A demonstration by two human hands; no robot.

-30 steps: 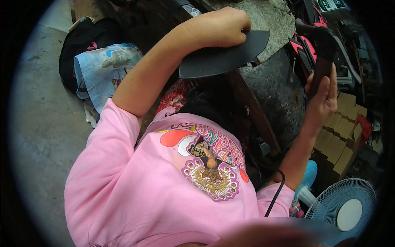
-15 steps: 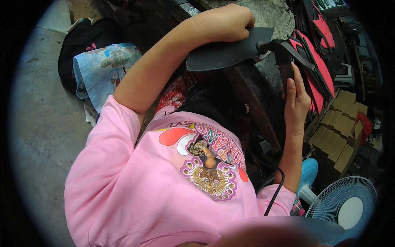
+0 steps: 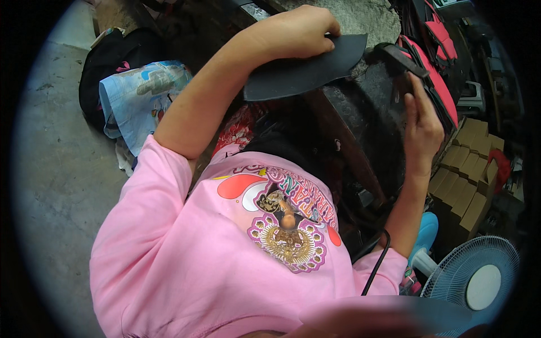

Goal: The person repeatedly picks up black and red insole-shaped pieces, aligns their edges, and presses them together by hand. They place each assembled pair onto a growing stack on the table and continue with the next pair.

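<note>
A short-sleeved pink cotton T-shirt [image 3: 186, 265] was worn, printed across the front with red and white swirls and a round purple-and-gold ornamental emblem [image 3: 288, 239]. Both forearms were left bare below the sleeves. A thin black cable [image 3: 376, 269] was seen trailing beside the right sleeve.

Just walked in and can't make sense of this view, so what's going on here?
A person in a pink printed shirt sits at a dark workbench. The left hand grips a flat, dark grey sheet, shaped rather like a shoe sole, and holds it over the bench. The right hand is raised beside a dark strap on a stack of red and black pieces. A fan stands at lower right.
</note>
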